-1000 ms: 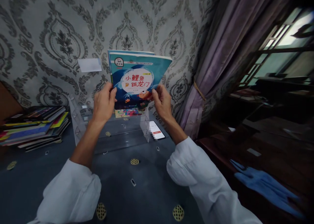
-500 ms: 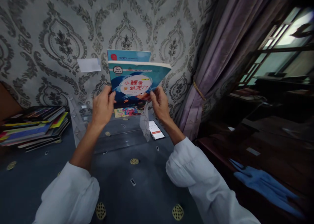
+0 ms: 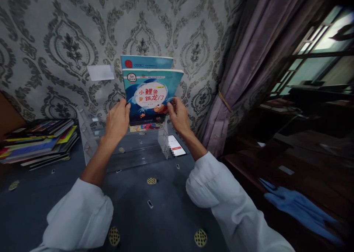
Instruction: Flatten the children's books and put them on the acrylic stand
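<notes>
A blue children's book (image 3: 149, 114) with red Chinese characters on a white oval is held upright between my two hands. My left hand (image 3: 117, 120) is closed on its left edge. On the opposite edge, my right hand (image 3: 179, 115) pinches the cover with thumb and fingers. Right behind it stands another blue book (image 3: 155, 62), its top showing higher and a colourful strip of its cover showing below. Both are over a clear acrylic rack (image 3: 132, 160) on the table. How the rear book is supported is hidden.
A pile of books (image 3: 38, 143) lies at the left. A phone (image 3: 176, 146) with a lit screen rests beside the rack's right side. A white card (image 3: 100, 72) is on the patterned wall. A purple curtain (image 3: 229, 79) hangs at the right, near a blue glove-like item (image 3: 298, 207).
The front book has come down slightly, and its right edge has shifted left, with my right hand following. More of the rear book's top shows.
</notes>
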Tool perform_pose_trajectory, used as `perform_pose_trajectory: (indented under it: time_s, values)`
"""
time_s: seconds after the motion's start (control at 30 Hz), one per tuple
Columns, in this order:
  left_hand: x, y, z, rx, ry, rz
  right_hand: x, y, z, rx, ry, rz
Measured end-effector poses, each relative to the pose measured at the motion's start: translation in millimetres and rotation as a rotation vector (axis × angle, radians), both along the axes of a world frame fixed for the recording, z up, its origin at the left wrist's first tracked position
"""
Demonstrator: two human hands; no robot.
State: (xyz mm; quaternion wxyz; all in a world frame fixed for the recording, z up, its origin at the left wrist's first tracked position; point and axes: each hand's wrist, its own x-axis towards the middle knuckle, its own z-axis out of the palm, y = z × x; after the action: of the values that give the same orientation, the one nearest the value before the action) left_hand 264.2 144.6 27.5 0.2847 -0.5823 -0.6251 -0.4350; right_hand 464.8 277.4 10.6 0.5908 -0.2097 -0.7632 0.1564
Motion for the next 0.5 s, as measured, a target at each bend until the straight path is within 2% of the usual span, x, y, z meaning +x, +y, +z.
perform_pose_trajectory:
  time_s: [0.3,0.5]
  values:
    - [8,-5,-2.2,-0.284,0.062,0.228,-6,14,-13.4,-0.085,-0.187,-0.129]
    - [20,-11,3.3,-0.430,0.001,0.309,-5,14,-23.1,-0.036,-0.177,-0.165]
